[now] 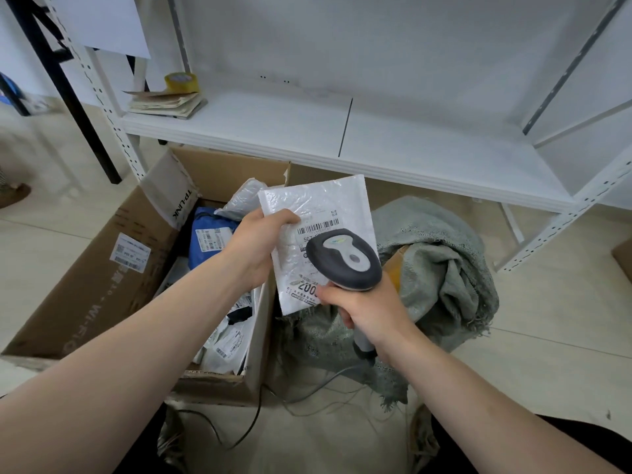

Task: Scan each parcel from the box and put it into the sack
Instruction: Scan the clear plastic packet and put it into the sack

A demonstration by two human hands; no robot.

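My left hand (258,246) grips a white padded parcel (321,206) by its left edge and holds it upright, label toward me. My right hand (367,309) grips the handle of a grey barcode scanner (343,263), whose head sits right in front of the parcel's label. Both are raised between the open cardboard box (102,282) on the left and the grey-green woven sack (448,268) on the right. In the box lie a blue parcel (208,239) and several white bagged parcels (229,340). Something orange-brown (396,266) shows in the sack's mouth.
A white metal shelf (342,135) runs across behind the box and sack, carrying a tape roll (181,82) and a stack of papers (164,104). The scanner cable (253,422) trails over the tiled floor near my legs. A black frame leg (71,94) stands at the left.
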